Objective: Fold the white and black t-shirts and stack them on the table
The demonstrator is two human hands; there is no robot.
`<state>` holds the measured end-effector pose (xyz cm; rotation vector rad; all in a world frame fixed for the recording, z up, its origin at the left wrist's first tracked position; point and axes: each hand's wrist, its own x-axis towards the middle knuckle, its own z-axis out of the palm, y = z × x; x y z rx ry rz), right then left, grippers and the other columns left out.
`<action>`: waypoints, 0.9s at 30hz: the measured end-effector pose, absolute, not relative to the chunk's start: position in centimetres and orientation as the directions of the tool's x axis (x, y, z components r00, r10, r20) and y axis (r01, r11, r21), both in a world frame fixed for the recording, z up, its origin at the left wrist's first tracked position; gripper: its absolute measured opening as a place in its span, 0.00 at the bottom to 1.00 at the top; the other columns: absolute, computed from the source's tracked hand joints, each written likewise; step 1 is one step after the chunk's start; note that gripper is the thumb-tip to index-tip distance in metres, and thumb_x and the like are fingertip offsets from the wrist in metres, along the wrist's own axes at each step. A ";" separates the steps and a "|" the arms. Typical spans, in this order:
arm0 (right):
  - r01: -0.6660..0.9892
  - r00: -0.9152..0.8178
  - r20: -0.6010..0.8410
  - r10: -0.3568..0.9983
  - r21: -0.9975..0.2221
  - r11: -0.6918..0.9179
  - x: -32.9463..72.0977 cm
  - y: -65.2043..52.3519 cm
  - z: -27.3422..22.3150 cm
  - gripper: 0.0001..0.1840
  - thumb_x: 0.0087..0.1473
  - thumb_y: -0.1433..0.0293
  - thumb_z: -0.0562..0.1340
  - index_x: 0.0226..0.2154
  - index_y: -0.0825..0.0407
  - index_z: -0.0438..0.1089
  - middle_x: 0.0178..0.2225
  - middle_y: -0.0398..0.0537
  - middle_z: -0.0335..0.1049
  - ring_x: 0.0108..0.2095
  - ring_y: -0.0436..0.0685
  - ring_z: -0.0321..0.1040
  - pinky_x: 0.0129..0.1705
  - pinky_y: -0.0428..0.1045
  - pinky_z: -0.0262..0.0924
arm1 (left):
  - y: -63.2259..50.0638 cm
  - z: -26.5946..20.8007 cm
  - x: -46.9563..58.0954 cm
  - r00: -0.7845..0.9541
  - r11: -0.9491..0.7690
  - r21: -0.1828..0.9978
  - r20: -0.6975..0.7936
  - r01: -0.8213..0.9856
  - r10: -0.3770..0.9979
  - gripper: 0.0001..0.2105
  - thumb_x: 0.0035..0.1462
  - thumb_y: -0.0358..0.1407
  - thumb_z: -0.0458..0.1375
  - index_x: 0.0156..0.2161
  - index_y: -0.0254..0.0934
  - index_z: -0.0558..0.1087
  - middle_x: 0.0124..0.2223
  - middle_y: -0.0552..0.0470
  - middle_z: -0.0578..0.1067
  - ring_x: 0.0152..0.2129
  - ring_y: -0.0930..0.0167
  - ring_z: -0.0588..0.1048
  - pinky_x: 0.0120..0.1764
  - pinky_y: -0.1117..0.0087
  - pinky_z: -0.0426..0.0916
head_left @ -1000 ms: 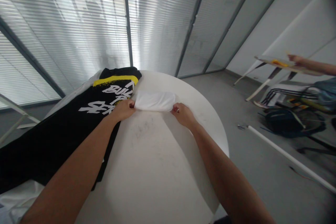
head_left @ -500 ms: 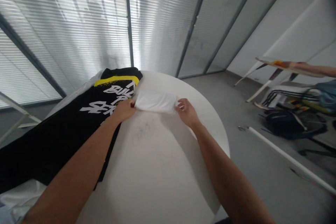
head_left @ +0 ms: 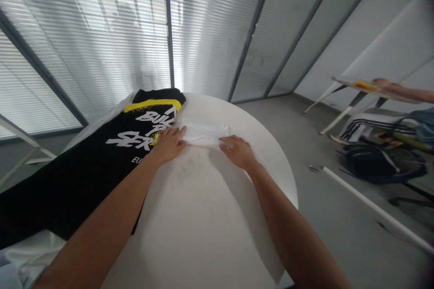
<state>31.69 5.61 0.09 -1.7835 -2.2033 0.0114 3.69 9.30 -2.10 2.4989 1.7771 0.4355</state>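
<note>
- Touching the left end of the white bundle (head_left: pixel 202 133) was your left hand (head_left: pixel 169 145).
- Your right hand (head_left: pixel 238 150) met its right end.
- Whether your fingers (head_left: pixel 172 133) gripped, I couldn't tell.

Bare forearms (head_left: pixel 111 210) taper toward the wrists (head_left: pixel 251 165), the left hand (head_left: pixel 169 145) and right hand (head_left: pixel 238 152) bare too.

White oblong bundle (head_left: pixel 203 133), slightly wrinkled, on white table (head_left: pixel 196 216)
</note>
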 end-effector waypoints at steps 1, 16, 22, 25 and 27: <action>0.960 -0.167 0.223 0.961 -0.185 0.209 31.6 5.5 0.6 0.18 0.61 0.59 0.53 0.48 0.43 0.72 0.49 0.46 0.72 0.48 0.59 0.68 0.50 0.53 0.57 | 9.3 -2.1 3.7 0.289 -0.330 0.191 0.211 0.925 0.934 0.29 0.62 0.43 0.47 0.67 0.39 0.54 0.62 0.43 0.64 0.59 0.54 0.58 0.59 0.52 0.53; 0.897 -0.300 0.420 0.856 -0.182 0.403 29.3 5.9 4.3 0.14 0.59 0.67 0.55 0.43 0.50 0.73 0.43 0.49 0.75 0.45 0.57 0.68 0.51 0.52 0.56 | 9.1 -1.6 3.8 0.249 -0.291 0.163 0.235 0.943 0.939 0.21 0.59 0.37 0.49 0.56 0.35 0.69 0.57 0.41 0.68 0.54 0.57 0.64 0.55 0.56 0.58; 0.797 -0.594 0.232 0.770 0.040 0.602 26.0 9.1 2.4 0.23 0.63 0.60 0.52 0.60 0.40 0.61 0.64 0.45 0.55 0.64 0.61 0.49 0.62 0.60 0.45 | 9.1 -1.9 3.7 0.247 -0.292 0.153 0.259 0.944 0.934 0.20 0.60 0.38 0.49 0.56 0.38 0.70 0.56 0.42 0.69 0.54 0.57 0.64 0.55 0.55 0.58; 0.846 -0.531 0.186 0.826 0.071 0.528 26.6 9.8 0.7 0.26 0.65 0.57 0.48 0.64 0.39 0.54 0.67 0.46 0.49 0.65 0.61 0.47 0.62 0.60 0.46 | 9.0 -1.9 3.6 0.244 -0.293 0.168 0.261 0.941 0.934 0.20 0.60 0.37 0.49 0.56 0.40 0.70 0.57 0.43 0.68 0.54 0.58 0.64 0.56 0.55 0.58; 0.887 -0.462 0.189 0.867 0.073 0.457 28.0 9.8 0.0 0.28 0.65 0.57 0.47 0.65 0.39 0.51 0.68 0.46 0.46 0.66 0.62 0.45 0.62 0.61 0.45 | 9.0 -1.9 3.6 0.246 -0.295 0.179 0.252 0.939 0.936 0.20 0.60 0.37 0.48 0.56 0.40 0.69 0.57 0.44 0.68 0.54 0.58 0.63 0.56 0.55 0.58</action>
